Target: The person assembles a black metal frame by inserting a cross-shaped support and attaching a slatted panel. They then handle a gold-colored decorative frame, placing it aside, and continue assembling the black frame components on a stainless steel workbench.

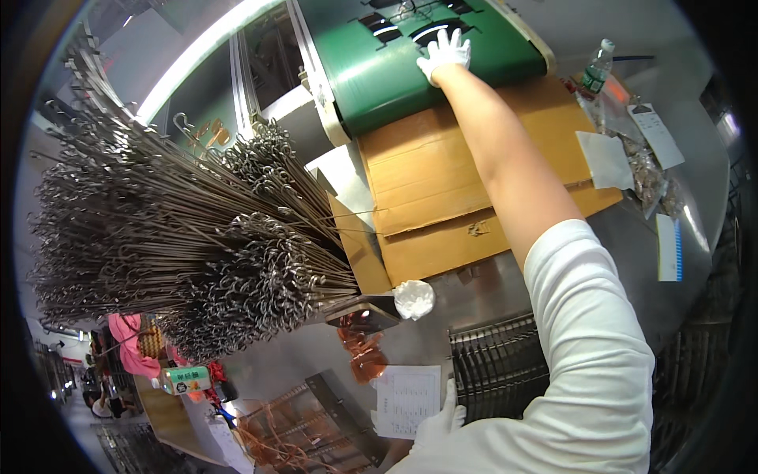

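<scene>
My right hand [446, 57], in a white glove, reaches far forward over the green conveyor belt [371, 87]. Its fingers are spread beside a glossy black curved part [437, 33]; whether they touch it I cannot tell. More black parts [384, 29] lie farther along the belt. Low in the view, my white-gloved left hand [442, 419] is next to a rack of dark curved strips [499, 370], one finger pointing up along the rack's left edge. A printed paper sheet [408, 400] lies beside that hand. Most of the left hand's fingers are hidden, so its grip is unclear.
A dense bundle of metal hooked rods [181, 229] fills the left. Brown cardboard [442, 189] lies below the belt. A crumpled white wad [414, 300] and copper-coloured pieces [363, 355] sit mid-table. At right are a bottle [598, 69] and a notepad [669, 248].
</scene>
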`<state>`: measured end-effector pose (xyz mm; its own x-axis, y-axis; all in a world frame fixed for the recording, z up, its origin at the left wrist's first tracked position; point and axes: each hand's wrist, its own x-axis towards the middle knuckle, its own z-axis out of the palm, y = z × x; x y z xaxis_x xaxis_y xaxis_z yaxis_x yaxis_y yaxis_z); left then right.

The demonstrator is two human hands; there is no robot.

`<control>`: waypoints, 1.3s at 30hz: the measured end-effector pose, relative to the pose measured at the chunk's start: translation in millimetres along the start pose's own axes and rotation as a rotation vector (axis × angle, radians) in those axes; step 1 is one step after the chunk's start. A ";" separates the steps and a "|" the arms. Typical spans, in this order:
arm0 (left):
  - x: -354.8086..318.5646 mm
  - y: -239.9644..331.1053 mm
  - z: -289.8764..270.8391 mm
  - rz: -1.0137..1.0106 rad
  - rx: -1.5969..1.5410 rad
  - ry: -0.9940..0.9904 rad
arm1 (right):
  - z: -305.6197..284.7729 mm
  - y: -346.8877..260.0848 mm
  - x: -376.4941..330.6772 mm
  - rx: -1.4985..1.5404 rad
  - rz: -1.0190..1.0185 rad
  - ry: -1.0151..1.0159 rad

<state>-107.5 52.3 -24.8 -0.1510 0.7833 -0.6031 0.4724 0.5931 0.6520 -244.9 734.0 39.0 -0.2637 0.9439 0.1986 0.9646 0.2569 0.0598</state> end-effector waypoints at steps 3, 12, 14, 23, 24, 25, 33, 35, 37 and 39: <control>6.2 2.5 -3.0 -0.140 0.077 -0.129 | 11.4 0.6 12.5 0.062 0.024 0.115; 7.6 10.3 -8.1 -0.067 0.059 -0.021 | 20.8 16.7 -51.7 0.174 -0.267 0.359; 4.6 10.1 -1.6 -0.039 0.027 -0.017 | -0.3 16.0 -116.3 0.232 -0.489 0.498; 9.6 -6.5 9.6 0.160 -0.006 0.076 | 36.0 76.8 -43.6 0.037 -0.579 0.164; 10.6 -8.3 14.3 0.162 0.019 0.130 | 23.9 67.6 -54.0 0.034 -0.601 0.109; 11.9 -8.1 19.8 0.175 0.053 0.175 | 11.7 65.2 -66.3 0.023 -0.609 0.059; -13.0 -37.7 37.8 0.287 0.172 0.370 | -101.7 190.2 -232.1 0.635 -0.857 0.069; -34.7 -30.0 16.2 0.249 0.204 0.319 | -165.9 232.2 -320.0 0.732 -0.829 0.149; -43.3 -17.4 -7.4 0.267 0.142 0.484 | -219.3 272.3 -397.9 0.713 -0.809 0.187; -57.4 29.0 -45.5 0.316 -0.094 0.569 | -252.8 297.8 -463.4 0.655 -0.847 0.247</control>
<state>-124.6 33.0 49.6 -0.4654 0.8834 -0.0558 0.4953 0.3121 0.8107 163.1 320.6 212.0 -0.7653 0.3605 0.5332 0.2669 0.9316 -0.2467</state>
